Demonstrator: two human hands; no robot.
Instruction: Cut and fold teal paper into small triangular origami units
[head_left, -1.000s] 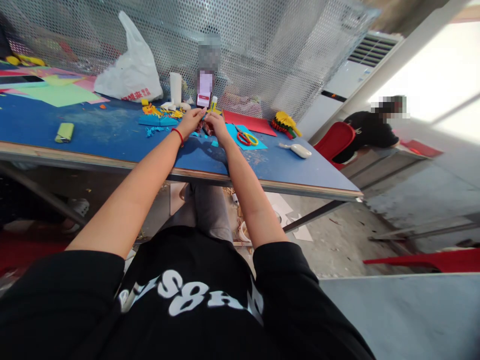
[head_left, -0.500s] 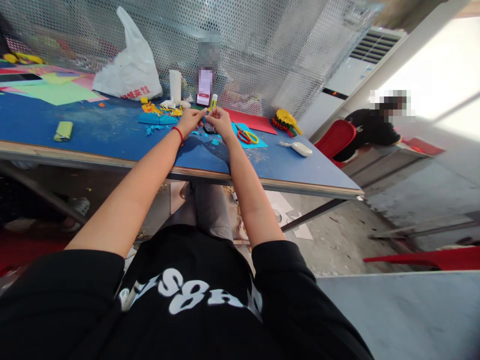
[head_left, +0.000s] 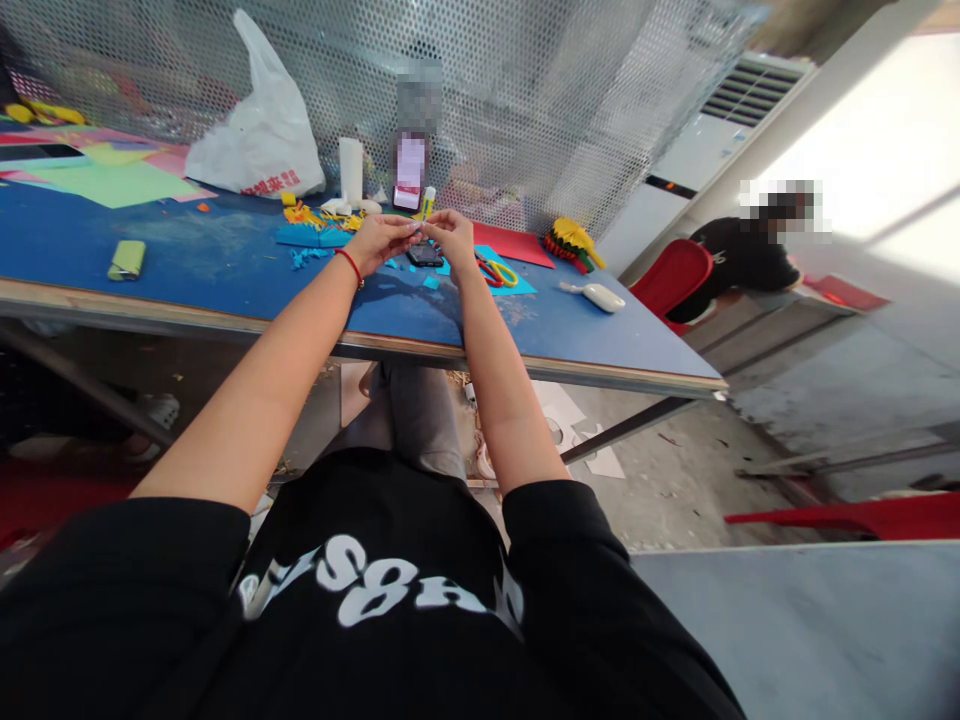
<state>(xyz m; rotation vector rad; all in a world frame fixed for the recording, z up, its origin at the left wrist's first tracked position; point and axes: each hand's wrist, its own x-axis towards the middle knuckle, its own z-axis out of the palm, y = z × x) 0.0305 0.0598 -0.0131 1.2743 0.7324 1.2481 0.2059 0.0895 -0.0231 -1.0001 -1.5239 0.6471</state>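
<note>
My left hand (head_left: 381, 242) and my right hand (head_left: 452, 238) meet above the blue table, fingertips pinched together. Whatever lies between them is too small to make out. Beneath the fingers a dark phone-like object (head_left: 426, 256) rests on the table. Small blue paper scraps (head_left: 431, 283) are scattered close by. To the right of my right hand, scissors with red and yellow handles (head_left: 501, 271) lie on a blue paper sheet (head_left: 527, 288). Just behind the hands stands a yellow and white glue stick (head_left: 428, 203). Blue fringed paper (head_left: 315, 237) and yellow paper strips (head_left: 304, 217) sit left of my left hand.
An upright phone (head_left: 409, 170) and a white roll (head_left: 350, 172) stand at the back beside a white plastic bag (head_left: 266, 140). A green lighter-shaped item (head_left: 127, 260) lies left. A white bottle-like object (head_left: 602, 297) lies right. Another person (head_left: 742, 260) sits at the far right.
Both hands have shifted slightly; the right moved a little right and the left hand turned, its fingers now straighter. More of the dark object beneath them shows.
</note>
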